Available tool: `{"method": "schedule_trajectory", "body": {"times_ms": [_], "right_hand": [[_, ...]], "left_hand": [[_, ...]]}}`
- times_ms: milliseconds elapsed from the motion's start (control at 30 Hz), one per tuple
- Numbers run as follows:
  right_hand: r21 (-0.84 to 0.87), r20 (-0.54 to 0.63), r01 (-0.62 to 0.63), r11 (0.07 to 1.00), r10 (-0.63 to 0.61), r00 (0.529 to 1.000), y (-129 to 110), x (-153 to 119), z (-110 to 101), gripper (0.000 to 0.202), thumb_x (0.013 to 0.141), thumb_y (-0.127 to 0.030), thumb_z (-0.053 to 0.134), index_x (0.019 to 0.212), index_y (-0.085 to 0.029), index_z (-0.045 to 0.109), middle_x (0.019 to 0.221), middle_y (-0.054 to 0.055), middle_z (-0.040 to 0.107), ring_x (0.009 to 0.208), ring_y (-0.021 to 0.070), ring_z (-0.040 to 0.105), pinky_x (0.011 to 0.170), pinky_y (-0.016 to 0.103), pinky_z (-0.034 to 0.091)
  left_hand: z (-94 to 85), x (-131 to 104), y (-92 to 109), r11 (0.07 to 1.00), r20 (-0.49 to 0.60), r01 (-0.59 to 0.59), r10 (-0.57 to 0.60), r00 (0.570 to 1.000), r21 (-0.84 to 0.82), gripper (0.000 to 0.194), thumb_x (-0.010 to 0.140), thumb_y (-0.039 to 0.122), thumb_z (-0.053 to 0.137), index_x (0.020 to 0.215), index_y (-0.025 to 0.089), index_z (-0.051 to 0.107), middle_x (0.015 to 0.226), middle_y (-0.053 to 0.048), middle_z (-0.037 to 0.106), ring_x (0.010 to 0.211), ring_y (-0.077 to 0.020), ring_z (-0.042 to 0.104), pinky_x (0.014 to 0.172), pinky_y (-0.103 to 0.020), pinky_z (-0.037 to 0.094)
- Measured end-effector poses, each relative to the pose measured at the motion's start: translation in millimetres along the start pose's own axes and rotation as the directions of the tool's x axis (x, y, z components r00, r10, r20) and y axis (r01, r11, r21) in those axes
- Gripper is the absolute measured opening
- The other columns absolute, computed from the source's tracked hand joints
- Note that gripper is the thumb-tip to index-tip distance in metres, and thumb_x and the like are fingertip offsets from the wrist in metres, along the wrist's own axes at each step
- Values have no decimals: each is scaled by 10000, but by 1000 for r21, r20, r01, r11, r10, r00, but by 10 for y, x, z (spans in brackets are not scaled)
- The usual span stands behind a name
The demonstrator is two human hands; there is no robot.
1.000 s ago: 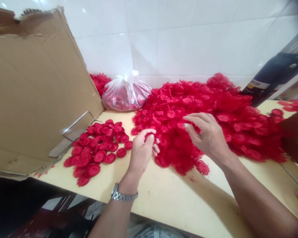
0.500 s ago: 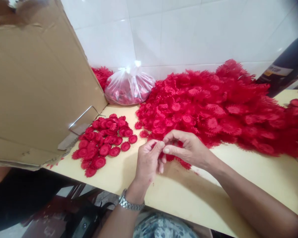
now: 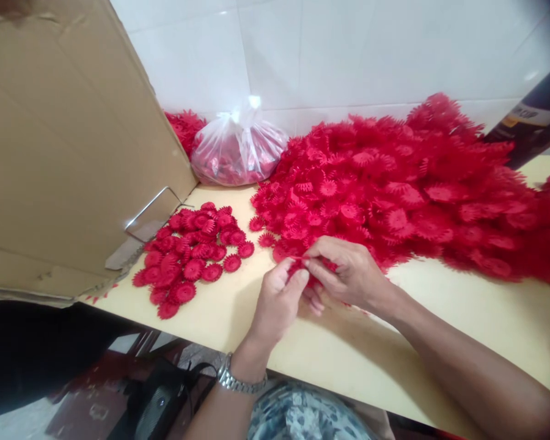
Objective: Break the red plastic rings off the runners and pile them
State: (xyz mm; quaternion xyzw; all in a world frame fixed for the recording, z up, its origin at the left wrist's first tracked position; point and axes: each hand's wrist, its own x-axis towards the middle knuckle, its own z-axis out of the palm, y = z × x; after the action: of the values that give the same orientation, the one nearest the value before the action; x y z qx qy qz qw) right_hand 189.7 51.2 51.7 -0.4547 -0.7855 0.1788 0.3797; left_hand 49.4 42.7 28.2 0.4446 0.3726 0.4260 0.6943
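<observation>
Close together over the front of the table, my two hands pinch a small red fringed piece [image 3: 297,267] that is mostly covered by fingers. My left hand [image 3: 276,300], with a metal watch on its wrist, grips it between thumb and fingers. From the other side, my right hand [image 3: 349,272] has thumb and forefinger pressed together on it. Behind them spreads a large heap of red fringed pieces [image 3: 394,195]. To the left lies a smaller pile of red toothed discs [image 3: 193,269], apart from my hands.
A cardboard panel [image 3: 73,153] with a bent metal wire [image 3: 145,208] stands on the left. Against the tiled wall sits a tied clear plastic bag [image 3: 239,153] with red pieces inside. A dark bottle-like container [image 3: 529,125] leans at the right. The pale table [image 3: 339,360] ends near my lap.
My hands have shifted slightly right, and the right thumb has closed in toward the forefinger. More of the red piece shows between the fingers. The view has tilted a little.
</observation>
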Motion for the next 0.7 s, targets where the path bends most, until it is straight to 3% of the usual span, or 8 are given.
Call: {"method": "schedule_trajectory", "body": {"times_ms": [133,200,300,367,433,567,633,700], "right_hand": [[46,-166,-209,977,214,963,31,21,-85,184,844,-227,480,664,-193,500,532,-17,491,465,100,438,441,223,344],[-46,-295,-249,968,225,929,131,48,-211,181,859,-262,468,704,-193,531,574,8,528,507,124,476,467,242,376],[-393,-415,-238,888,59,908,364,87,-405,196,866,-240,446,829,-171,625,723,72,631,668,189,579,609,306,461],[-582,-386,-181,793,-73,919,503,101,-476,229,856,-218,449,914,-151,660,897,123,664,838,246,607,751,382,478],[-645,-340,-128,753,-133,931,562,105,-492,240,848,-226,470,959,-148,668,1044,150,644,962,281,589,847,445,454],[-469,-303,-36,882,-123,945,390,105,-440,201,853,-251,503,947,-183,668,1053,113,645,967,249,594,851,416,467],[-232,-211,-5,973,-45,976,230,103,-401,173,866,-261,505,875,-197,665,925,79,663,855,202,615,756,342,494],[33,-51,-24,999,26,998,90,94,-351,173,873,-278,513,800,-193,646,783,46,642,716,154,601,648,280,482]], "left_hand": [[6,-60,-11,997,-6,28,-29,1000,-73,152,817,292,564,784,145,545,582,8,620,406,-101,573,410,-203,475],[7,-93,-16,993,-21,65,-68,997,-103,150,807,263,568,737,132,546,577,1,623,392,-104,572,394,-207,474],[9,-119,-18,985,-26,105,-109,994,-137,170,782,249,586,678,119,549,564,-5,621,378,-102,560,371,-205,465],[12,-117,-16,984,-40,102,-109,993,-145,184,773,259,589,657,124,543,532,4,607,349,-98,538,342,-198,441],[17,-108,-17,987,-65,84,-94,993,-140,201,771,280,587,644,134,533,496,17,589,321,-89,509,316,-182,404],[18,-103,-35,990,-122,77,-91,988,-115,255,758,350,608,630,152,511,432,49,533,283,-51,426,281,-140,302],[13,-105,-47,991,-156,97,-110,982,-90,313,741,412,627,615,160,492,397,63,495,266,-37,373,266,-130,243],[8,-103,-56,993,-190,109,-117,975,-51,379,723,481,631,592,165,469,366,69,465,252,-29,329,257,-130,202]]}}
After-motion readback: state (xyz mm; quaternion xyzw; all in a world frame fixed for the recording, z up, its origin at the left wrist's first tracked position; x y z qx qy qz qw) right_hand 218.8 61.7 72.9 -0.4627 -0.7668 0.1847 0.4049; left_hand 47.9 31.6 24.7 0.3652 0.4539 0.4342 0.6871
